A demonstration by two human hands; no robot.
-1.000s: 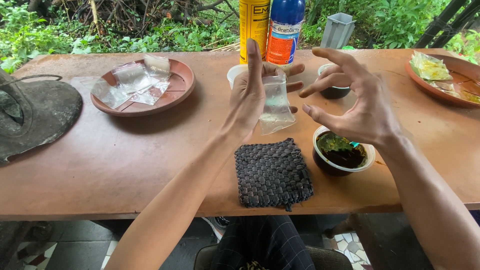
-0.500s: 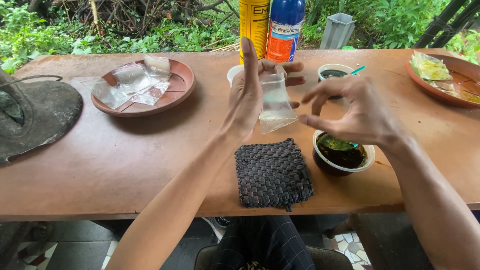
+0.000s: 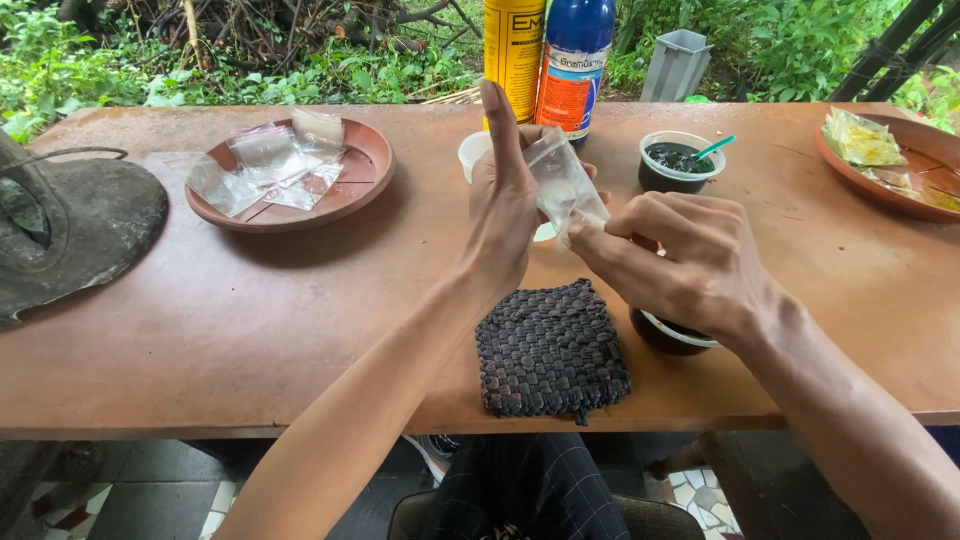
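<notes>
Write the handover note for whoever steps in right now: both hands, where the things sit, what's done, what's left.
Left hand: raised upright, holding a small clear plastic bag against its palm and fingers.
Right hand: pinching the bag's lower edge.
Woven dark mat lies at the near table edge; one dark cup sits under the right hand, another with a green spoon behind.
Done: yellowish bags lie on the right plate.
Left: the bag in hand looks empty; more clear bags wait on the left plate.
</notes>
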